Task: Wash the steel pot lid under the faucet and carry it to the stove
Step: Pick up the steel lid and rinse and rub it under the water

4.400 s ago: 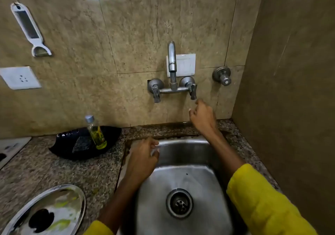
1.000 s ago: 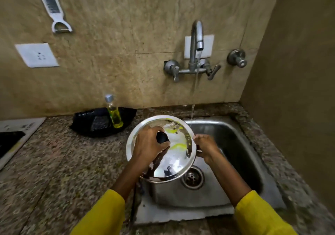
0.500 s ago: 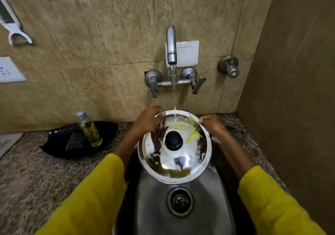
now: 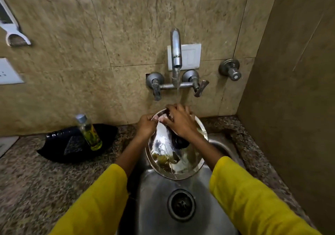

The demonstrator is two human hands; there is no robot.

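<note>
Two yellow sleeves point(image 4: 253, 204) enter from the lower corners of the frame and converge toward the centre. Between them, at the bottom centre, lies the steel sink point(image 4: 157, 194) with its round drain point(image 4: 181, 205) exposed. Above the drain, at the centre of the frame, the steel pot lid point(image 4: 176, 160) is held over the basin, tilted with its upper face toward the camera; greenish residue and water film show on its lower portion, and its black knob point(image 4: 179, 142) is partly covered by the right wrist. The left hand point(image 4: 146, 126) is closed on the lid's upper left rim, pinching the edge. The right hand point(image 4: 179, 122) lies flat with fingers spread on the lid's upper surface, pressing on it rather than gripping it. A thin stream of water point(image 4: 178, 93) falls from the faucet point(image 4: 175, 53) onto the area of the right hand's fingers. On the speckled granite counter point(image 4: 45, 180), at the left centre of the frame, a black tray point(image 4: 59, 144) holds a small bottle point(image 4: 88, 133) of yellow-green liquid, standing tilted. On the tiled wall point(image 4: 117, 35) behind, the faucet is flanked by two valve handles, with a separate tap point(image 4: 230, 69) to its right and a white switch plate point(image 4: 190, 56) behind the spout. A white peeler point(image 4: 12, 33) hangs at the upper left edge, above a white socket point(image 4: 8, 73).
</note>
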